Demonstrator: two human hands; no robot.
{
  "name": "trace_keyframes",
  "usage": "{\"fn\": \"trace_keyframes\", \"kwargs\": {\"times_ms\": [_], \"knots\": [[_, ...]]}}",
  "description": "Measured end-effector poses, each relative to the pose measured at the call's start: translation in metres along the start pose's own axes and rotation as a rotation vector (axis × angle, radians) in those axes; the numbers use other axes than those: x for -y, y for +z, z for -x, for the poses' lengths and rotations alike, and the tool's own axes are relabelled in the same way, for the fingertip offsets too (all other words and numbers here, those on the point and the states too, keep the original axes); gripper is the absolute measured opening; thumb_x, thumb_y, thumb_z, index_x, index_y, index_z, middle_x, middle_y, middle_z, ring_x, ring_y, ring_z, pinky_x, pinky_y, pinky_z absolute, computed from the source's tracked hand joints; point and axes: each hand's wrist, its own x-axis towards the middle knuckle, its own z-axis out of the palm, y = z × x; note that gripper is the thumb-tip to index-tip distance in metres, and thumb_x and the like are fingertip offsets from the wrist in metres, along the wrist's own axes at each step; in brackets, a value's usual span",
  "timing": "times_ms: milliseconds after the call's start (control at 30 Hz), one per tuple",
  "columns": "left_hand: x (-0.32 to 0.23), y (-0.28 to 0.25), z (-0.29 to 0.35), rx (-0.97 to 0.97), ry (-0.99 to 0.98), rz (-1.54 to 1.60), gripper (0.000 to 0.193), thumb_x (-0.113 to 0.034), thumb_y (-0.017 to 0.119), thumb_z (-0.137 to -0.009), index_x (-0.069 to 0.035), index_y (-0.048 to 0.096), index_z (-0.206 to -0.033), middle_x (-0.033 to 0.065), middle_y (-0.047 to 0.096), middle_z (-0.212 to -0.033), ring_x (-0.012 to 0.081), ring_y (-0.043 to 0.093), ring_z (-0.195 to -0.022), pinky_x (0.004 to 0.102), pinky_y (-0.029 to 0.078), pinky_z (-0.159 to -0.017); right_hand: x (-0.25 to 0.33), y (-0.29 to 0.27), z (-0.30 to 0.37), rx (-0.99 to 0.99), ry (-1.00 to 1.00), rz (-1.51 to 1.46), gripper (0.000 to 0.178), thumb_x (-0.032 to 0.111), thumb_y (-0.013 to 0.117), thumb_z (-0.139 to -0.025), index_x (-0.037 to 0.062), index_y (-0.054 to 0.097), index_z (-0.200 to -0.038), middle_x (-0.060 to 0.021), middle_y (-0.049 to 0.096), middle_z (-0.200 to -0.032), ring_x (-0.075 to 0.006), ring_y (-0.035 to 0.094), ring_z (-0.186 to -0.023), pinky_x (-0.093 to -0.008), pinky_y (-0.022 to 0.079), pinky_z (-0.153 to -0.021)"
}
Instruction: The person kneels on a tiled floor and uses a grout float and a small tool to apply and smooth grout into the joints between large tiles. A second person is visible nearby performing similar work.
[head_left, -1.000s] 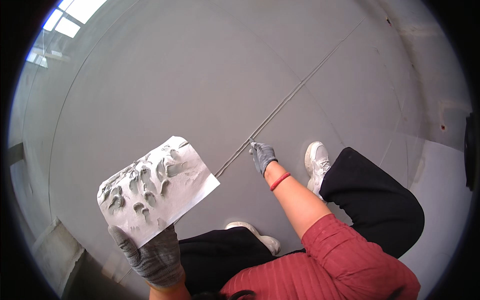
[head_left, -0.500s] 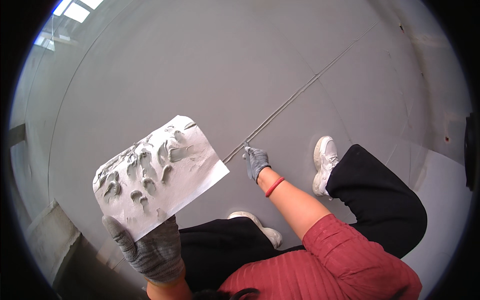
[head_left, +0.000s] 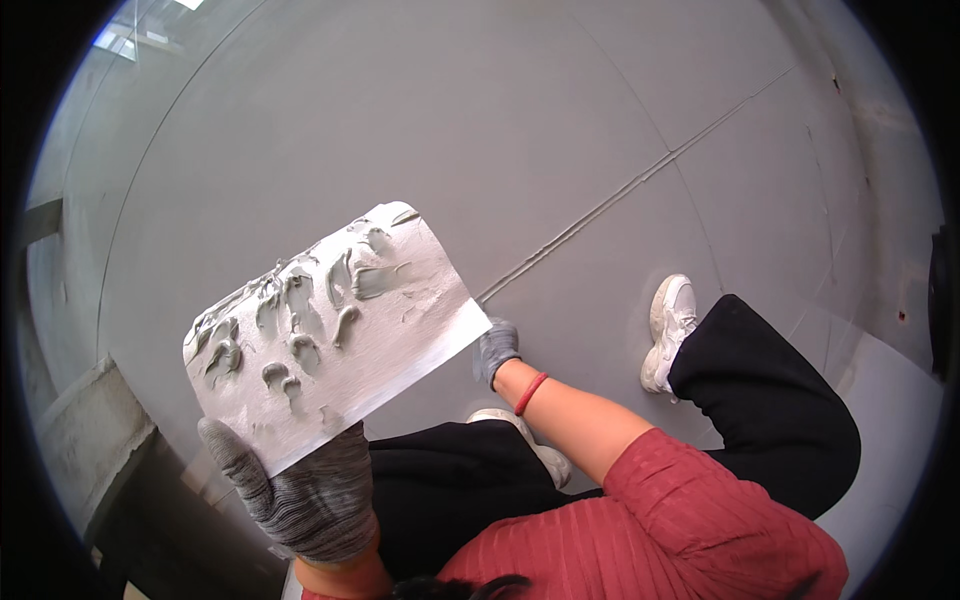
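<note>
My left hand (head_left: 315, 495), in a grey knitted glove, grips a white sheet (head_left: 390, 385) by its lower edge, thumb at one side and fingers underneath. Thick dabs of grey-green paste (head_left: 305, 350) cling to the sheet's face, mostly toward its upper edge. Just beyond the sheet's right corner is my gloved right hand (head_left: 498, 350), low over the floor with its fingers curled. The corner covers its fingertips, so anything in them is hidden. From there a joint edged with thin raised ridges of paste (head_left: 590, 215) runs diagonally to the upper right.
Smooth grey floor (head_left: 350, 110) spreads ahead, crossed by thin joint lines. My white shoes (head_left: 672, 325) stand on it, right of and below my right hand. A rough pale block (head_left: 95, 435) sits at the left, and a wall (head_left: 880, 160) rises at the right.
My right hand has drawn back along the joint toward me, its fingertips passing behind the sheet's corner. The sheet has shifted slightly up and right in the picture, and the view has shifted a little.
</note>
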Motion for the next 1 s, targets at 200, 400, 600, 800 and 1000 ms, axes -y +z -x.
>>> {"fn": "trace_keyframes", "kwargs": {"times_ms": [200,400,600,800,1000], "knots": [[0.006,-0.006,-0.001,0.252,0.010,-0.042,0.050,-0.031,0.039,-0.100,-0.008,0.028,-0.143,0.0087,0.038,-0.145,0.0160,0.038,-0.132,0.0349,0.027,-0.113,-0.029,0.007,0.041,0.857,0.869,0.031,0.032,0.030,0.057,-0.093,0.0114,0.050,-0.067,0.0043,0.033,-0.047,-0.0131,0.039,-0.049,-0.0345,0.040,-0.059],[0.012,0.001,-0.002,0.122,0.056,0.040,0.052,-0.039,0.038,-0.099,-0.010,0.033,-0.142,0.0124,0.034,-0.146,0.0265,0.035,-0.133,0.0496,0.027,-0.111,-0.015,-0.007,0.052,1.006,0.782,0.034,0.023,0.023,0.050,-0.095,0.0111,0.053,-0.075,0.0021,0.038,-0.051,-0.0147,0.042,-0.055,-0.0333,0.043,-0.072],[0.015,0.009,-0.007,0.135,0.093,0.060,0.049,-0.038,0.040,-0.099,-0.011,0.035,-0.139,0.0152,0.037,-0.141,0.0317,0.036,-0.131,0.0520,0.032,-0.107,0.061,-0.033,0.078,0.922,0.074,0.265,0.027,0.035,0.058,-0.092,0.0116,0.057,-0.078,0.0015,0.047,-0.057,-0.0116,0.048,-0.057,-0.0303,0.043,-0.061],[0.020,0.008,-0.005,0.085,0.076,0.038,0.057,-0.046,0.044,-0.096,-0.009,0.035,-0.137,0.0171,0.038,-0.139,0.0349,0.039,-0.128,0.0554,0.036,-0.105,0.075,-0.023,0.126,0.660,-0.573,0.890,0.038,0.037,0.058,-0.090,0.0007,0.065,-0.081,-0.0044,0.061,-0.068,-0.0124,0.056,-0.067,-0.0272,0.046,-0.065],[0.027,0.009,-0.009,-0.022,0.046,-0.003,0.064,-0.054,0.046,-0.092,-0.009,0.035,-0.136,0.0169,0.041,-0.136,0.0354,0.043,-0.125,0.0541,0.042,-0.100,0.114,0.004,0.214,0.822,-0.832,0.699,0.031,0.024,0.057,-0.092,-0.0004,0.063,-0.074,-0.0068,0.060,-0.067,-0.0135,0.054,-0.064,-0.0284,0.043,-0.060]]}}
